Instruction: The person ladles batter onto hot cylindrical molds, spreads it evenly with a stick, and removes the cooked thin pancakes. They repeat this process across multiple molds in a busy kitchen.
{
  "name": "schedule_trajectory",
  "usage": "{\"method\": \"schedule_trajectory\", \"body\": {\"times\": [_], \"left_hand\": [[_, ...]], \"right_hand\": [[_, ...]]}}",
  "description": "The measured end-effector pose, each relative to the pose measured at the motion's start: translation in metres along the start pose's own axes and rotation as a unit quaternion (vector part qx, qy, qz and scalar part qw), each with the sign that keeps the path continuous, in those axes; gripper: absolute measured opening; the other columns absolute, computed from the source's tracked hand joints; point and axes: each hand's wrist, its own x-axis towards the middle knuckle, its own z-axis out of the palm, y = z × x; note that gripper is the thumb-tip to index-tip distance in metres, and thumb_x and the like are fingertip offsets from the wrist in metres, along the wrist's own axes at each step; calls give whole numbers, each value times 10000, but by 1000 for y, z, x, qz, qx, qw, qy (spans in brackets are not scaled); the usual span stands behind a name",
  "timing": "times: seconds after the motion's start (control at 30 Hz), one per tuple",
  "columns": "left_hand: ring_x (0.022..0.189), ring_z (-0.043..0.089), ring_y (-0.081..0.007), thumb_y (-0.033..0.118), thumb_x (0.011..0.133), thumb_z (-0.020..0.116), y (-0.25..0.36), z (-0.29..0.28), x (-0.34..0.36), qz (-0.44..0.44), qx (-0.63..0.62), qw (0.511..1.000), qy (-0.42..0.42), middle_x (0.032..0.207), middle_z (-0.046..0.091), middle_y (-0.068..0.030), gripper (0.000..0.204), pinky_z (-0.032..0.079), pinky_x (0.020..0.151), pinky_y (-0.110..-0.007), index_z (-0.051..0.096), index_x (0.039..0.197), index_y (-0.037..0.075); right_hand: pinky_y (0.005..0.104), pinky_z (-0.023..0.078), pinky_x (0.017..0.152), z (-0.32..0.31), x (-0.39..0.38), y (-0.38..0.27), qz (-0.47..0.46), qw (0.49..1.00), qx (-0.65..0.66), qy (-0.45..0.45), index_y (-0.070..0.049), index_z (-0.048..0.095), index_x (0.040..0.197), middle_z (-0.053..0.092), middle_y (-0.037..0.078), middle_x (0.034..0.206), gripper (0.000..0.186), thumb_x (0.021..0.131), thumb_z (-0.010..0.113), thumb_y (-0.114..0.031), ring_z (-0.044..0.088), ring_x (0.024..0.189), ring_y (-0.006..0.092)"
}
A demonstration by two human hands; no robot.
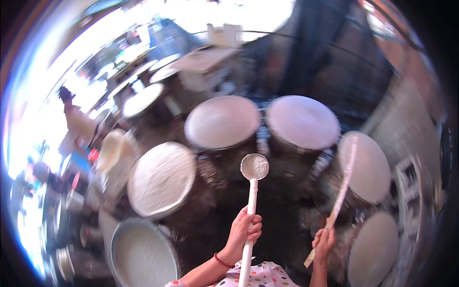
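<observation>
Here we are among the vats, and both hands are busy! The left hand [244, 233] is wrapped firmly around the white handle of a long ladle [253, 192], fingers curled right over it, a dark red beaded bracelet [224, 261] at the wrist. The ladle points away from the body, its round cup [255, 166] at the far end, carrying something pale and lumpy (what it is, I can't tell from here). Over on the right, the right hand [324, 242] is closed on a long pale stick [342, 191] near its lower end, and the stick slants up and away, its top crossing in front of a pale round surface [371, 167].

And look at the ring around them! Two more broad discs, one whitish [222, 122] and one lilac-tinted [303, 122], sit side by side on the far side; a rougher white one [163, 179] is at left, a smooth grey-white pool [145, 256] near left, another disc [374, 252] near right. Far left, a person [80, 122] is just a blur.
</observation>
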Motion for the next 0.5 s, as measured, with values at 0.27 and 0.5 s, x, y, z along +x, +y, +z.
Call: {"method": "schedule_trajectory", "body": {"times": [0.27, 0.5], "left_hand": [[515, 398, -58, 69, 977, 382, 79, -160, -124, 346, -129, 897, 244, 820, 486, -41, 263, 365, 377, -172, 400, 1236, 114], [507, 383, -51, 61, 960, 415, 53, -299, -246, 461, -199, 748, 434, 788, 463, -47, 173, 338, 378, -170, 396, 1131, 81]], "right_hand": [[281, 480, 474, 264, -71, 26, -57, 808, -240, -535, -114, 464, 1319, 590, 67, 631, 374, 947, 420, -117, 563, 484, 135], [505, 506, 737, 410, -158, 80, -233, 428, -397, -778, -181, 553, 1201, 643, 251, 881, 293, 926, 453, -169, 621, 840, 424]]}}
